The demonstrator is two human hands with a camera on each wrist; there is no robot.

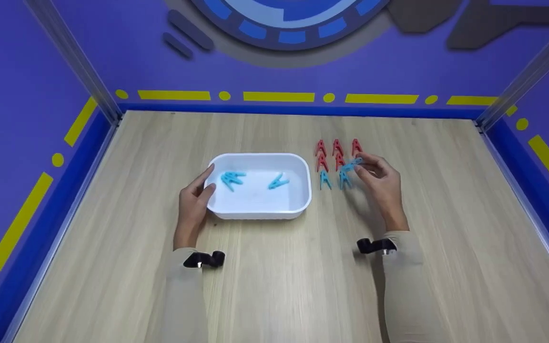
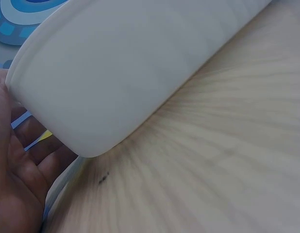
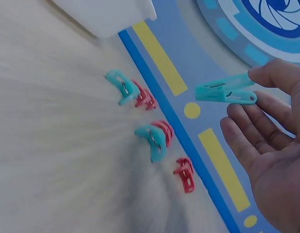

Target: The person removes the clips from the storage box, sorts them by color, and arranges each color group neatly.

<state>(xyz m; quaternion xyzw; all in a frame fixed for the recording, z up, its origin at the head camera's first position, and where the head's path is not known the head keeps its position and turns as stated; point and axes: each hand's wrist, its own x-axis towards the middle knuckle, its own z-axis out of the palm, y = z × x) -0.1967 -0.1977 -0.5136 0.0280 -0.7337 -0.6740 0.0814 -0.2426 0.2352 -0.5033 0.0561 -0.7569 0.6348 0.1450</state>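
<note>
My left hand (image 1: 193, 202) grips the left end of a white plastic tub (image 1: 259, 216), its thumb over the rim and its other fingers along the outer wall. Inside the tub lie several blue clothespins, with a bunch (image 1: 231, 179) at the left and a single clothespin (image 1: 278, 182) at the right. My right hand (image 1: 382, 183) pinches a blue clothespin (image 3: 225, 91) by its handle ends, between thumb and fingers, raised over the table. Below it stand two more blue clothespins (image 1: 325, 180), in front of several red clothespins (image 1: 322, 163).
The wooden table (image 1: 274, 276) is bounded at the back and both sides by blue panels (image 1: 274, 76) with yellow markings. The red clothespins stand in rows right of the tub. A black wrist camera (image 1: 374, 246) is strapped on each sleeve.
</note>
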